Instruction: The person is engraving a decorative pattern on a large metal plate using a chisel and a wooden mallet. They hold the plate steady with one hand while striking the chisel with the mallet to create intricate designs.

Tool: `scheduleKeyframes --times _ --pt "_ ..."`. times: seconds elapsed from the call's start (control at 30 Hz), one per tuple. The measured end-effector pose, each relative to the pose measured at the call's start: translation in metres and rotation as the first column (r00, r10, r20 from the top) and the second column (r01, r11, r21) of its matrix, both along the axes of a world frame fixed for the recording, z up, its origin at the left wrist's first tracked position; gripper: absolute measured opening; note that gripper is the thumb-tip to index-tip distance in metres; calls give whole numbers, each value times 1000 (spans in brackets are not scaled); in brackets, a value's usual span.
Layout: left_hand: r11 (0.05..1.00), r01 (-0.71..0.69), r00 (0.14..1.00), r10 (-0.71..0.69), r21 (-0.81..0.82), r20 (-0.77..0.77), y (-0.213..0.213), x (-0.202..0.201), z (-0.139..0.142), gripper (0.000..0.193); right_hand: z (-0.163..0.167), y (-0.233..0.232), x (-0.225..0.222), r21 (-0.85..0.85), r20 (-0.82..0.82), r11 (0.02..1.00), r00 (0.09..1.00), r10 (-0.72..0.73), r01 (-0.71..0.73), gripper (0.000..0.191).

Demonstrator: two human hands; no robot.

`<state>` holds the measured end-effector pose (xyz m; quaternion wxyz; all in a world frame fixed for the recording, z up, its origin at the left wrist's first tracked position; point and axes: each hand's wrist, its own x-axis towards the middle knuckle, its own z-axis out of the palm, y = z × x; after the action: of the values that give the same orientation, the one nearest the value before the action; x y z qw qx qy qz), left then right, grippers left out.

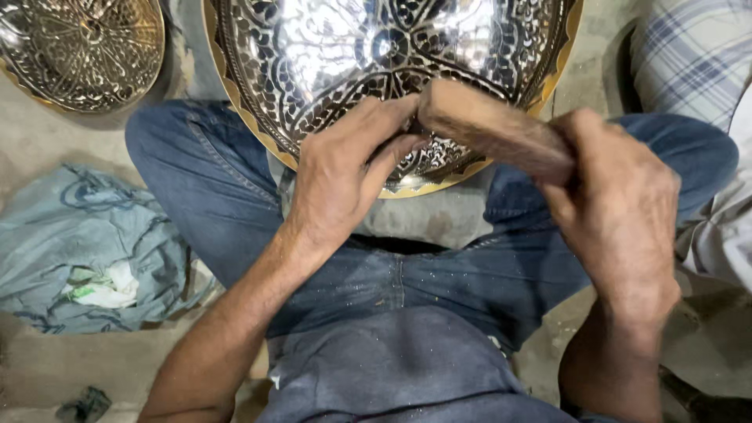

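Observation:
A large round metal tray (pixel 329 55) with engraved black-and-silver ornament and a brass rim rests across my knees in blue jeans. My left hand (pixel 345 172) presses on the tray's near edge, fingers pinched around a small tool that is mostly hidden. My right hand (pixel 619 211) grips a wooden mallet (pixel 493 129), whose blunt head points toward the fingertips of my left hand, over the tray's near rim.
A second engraved brass tray (pixel 82 47) lies on the ground at the upper left. A crumpled pale-blue plastic bag (pixel 86 243) sits at the left. Another person's checked cloth (pixel 693 55) shows at the upper right. Concrete floor lies all around.

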<state>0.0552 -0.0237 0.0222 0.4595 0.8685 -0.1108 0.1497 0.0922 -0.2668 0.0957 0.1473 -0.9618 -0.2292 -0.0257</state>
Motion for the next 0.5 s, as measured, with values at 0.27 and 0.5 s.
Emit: scheduleKeyframes --times 0.27,0.5 --pt "999 10 999 -12 -48 -52 -1 -3 2 34 -5 -4 -3 22 9 1000 1000 9 -9 43" --pt "999 1 998 -4 -53 -64 1 -3 4 35 -2 -1 -5 42 -46 999 999 -21 23 47"
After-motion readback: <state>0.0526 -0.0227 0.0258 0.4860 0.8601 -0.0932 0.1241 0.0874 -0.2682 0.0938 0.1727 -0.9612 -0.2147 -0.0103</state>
